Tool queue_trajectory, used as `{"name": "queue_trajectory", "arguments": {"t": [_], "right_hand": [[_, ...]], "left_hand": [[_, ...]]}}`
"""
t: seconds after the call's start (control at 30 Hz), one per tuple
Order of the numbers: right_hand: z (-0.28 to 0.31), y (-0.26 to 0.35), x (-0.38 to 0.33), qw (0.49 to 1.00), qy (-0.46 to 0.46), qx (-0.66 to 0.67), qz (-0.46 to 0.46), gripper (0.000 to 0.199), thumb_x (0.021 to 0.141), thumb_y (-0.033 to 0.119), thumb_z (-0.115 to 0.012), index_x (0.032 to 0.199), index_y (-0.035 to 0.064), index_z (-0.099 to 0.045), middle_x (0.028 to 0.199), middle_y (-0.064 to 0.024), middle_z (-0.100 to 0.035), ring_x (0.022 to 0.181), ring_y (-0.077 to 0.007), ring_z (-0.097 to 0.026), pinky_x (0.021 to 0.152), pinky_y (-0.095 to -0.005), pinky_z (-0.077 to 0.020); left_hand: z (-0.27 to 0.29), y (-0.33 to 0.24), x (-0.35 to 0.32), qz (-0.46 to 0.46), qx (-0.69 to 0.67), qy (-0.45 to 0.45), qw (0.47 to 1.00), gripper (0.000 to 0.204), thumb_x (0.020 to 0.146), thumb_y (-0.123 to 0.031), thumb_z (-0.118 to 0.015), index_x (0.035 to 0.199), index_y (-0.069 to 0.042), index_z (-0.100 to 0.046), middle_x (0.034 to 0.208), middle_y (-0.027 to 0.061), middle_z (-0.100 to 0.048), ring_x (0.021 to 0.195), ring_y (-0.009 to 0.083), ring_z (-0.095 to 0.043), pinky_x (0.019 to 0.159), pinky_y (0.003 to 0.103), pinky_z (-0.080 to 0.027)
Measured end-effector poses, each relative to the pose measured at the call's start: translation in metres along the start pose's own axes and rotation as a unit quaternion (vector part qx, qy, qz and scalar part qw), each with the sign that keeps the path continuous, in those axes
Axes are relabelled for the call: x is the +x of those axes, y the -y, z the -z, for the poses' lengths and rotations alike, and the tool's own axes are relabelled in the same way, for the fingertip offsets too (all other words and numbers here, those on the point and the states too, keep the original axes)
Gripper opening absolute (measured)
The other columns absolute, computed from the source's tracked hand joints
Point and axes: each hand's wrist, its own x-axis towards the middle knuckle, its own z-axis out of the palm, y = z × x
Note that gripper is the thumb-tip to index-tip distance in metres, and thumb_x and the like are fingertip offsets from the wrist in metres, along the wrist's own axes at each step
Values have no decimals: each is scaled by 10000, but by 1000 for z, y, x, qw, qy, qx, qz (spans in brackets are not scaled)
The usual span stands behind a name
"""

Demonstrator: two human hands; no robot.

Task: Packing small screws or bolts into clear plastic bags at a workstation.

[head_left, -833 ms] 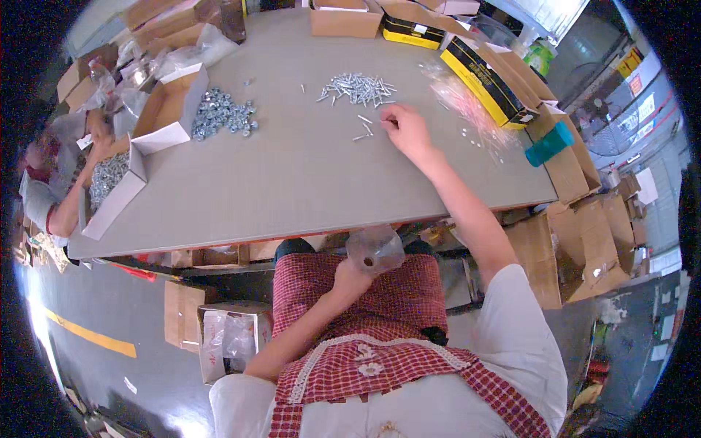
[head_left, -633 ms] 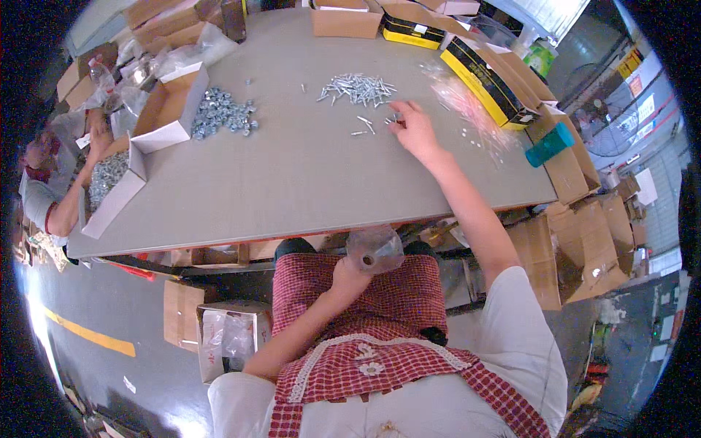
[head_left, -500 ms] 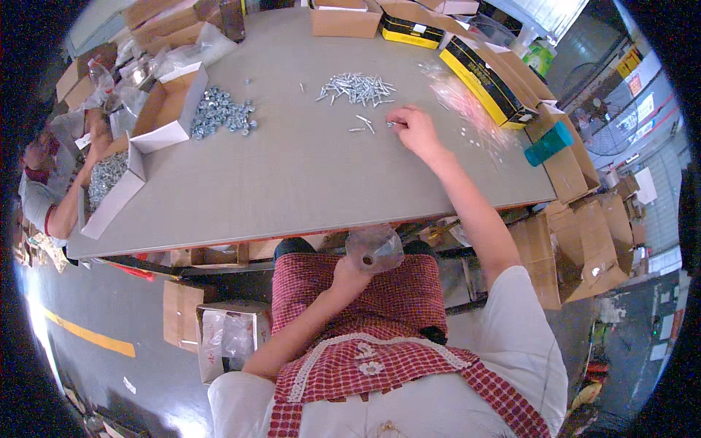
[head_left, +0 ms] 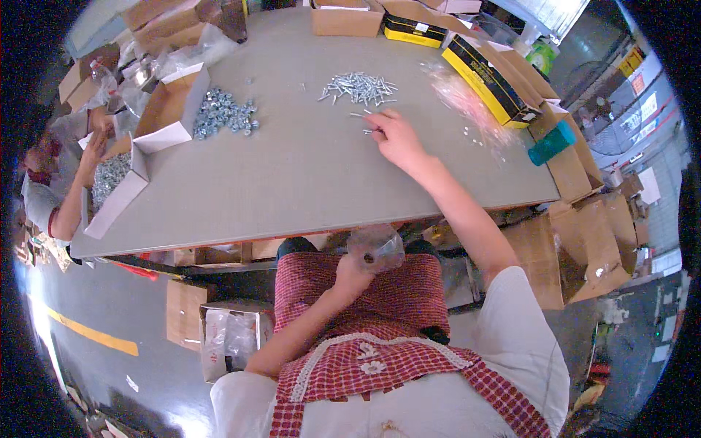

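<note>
My right hand [head_left: 396,139] reaches over the grey table, its thumb and forefinger closed together at a few loose silver screws [head_left: 358,114] that poke out by the fingertips. Just beyond lies a heap of similar screws [head_left: 359,87]. My left hand [head_left: 353,276], low over my lap in front of the table edge, is wrapped around a clear plastic bottle [head_left: 376,247] with a dark round opening facing me. To the left on the tabletop sits a pile of bluish metal nuts [head_left: 223,111].
A co-worker's arms [head_left: 77,175] work at the left behind an open carton of small metal parts [head_left: 109,179]. Clear plastic bags [head_left: 467,95], a black and yellow box [head_left: 489,80] and a teal cup [head_left: 551,143] line the right side. Cardboard boxes [head_left: 347,18] stand along the back.
My right hand has moved left and slightly down, from beside the loose screws onto them. The left hand and the bottle have stayed in place. The co-worker's hands have shifted slightly.
</note>
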Motion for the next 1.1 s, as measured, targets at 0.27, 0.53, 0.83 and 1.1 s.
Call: {"name": "queue_trajectory", "arguments": {"t": [0.27,0.53,0.83,1.1], "right_hand": [[9,-15,-14,999,-43,9,-6,219,804,56,-651,1005,102,-723,1103,-139,-639,985,-353,-611,874,-424,-505],[23,-3,-27,981,13,177,-76,353,794,-30,-645,1123,90,-685,1117,-93,-643,1028,-226,-614,858,-332,-514],[43,16,-55,969,134,209,23,296,821,3,-640,1108,58,-690,1129,-88,-664,1057,-231,-612,922,-336,-486],[71,87,-75,881,296,368,16,189,869,104,-650,1046,51,-693,1159,-105,-676,1131,-279,-609,968,-400,-482]], "left_hand": [[7,-8,-3,34,26,2,999,376,760,-372,-753,981,-83,-656,812,218,-677,755,411,-666,670,491,-518],[-2,-5,-1,20,5,15,1000,336,749,-361,-770,952,-100,-710,874,187,-701,805,370,-686,697,441,-536],[1,-17,-2,0,-15,30,999,420,799,-384,-762,1044,-53,-675,953,170,-695,801,285,-680,731,390,-539],[13,-59,-18,65,-261,-18,963,510,795,-316,-799,1201,-69,-612,1073,83,-695,975,182,-642,861,343,-507]]}}
